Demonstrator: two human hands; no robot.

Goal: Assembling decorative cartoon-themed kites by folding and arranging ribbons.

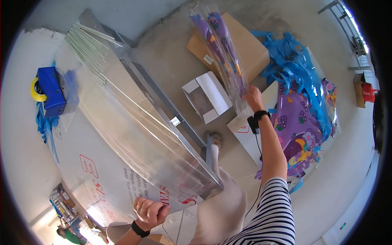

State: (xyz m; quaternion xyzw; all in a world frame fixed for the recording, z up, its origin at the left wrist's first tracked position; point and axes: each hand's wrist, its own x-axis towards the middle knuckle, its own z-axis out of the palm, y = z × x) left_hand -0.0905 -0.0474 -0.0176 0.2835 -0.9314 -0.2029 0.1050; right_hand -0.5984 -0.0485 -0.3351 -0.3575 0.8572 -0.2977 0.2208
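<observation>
My right hand [254, 98] is closed on the near end of two long clear plastic sleeves [238, 92]. Inside them are slim rolls of purple patterned material [219, 26]. They reach away over a brown cardboard box [249, 47] and an open white box [216, 96]. My left hand [151, 212] is curled at the near edge of the white-covered table [102, 171]. Whatever its fingers hold, if anything, is hidden. Beyond that hand, a stack of long clear plastic bags [134, 122] lies across the table.
Thin pale rods [87, 47] lie at the table's far end. A blue tape dispenser [53, 92] with yellow tape stands at the left. Purple patterned sheets [296, 118] and blue ribbons [286, 57] cover a surface at my right. Another person [71, 232] appears at the lower left.
</observation>
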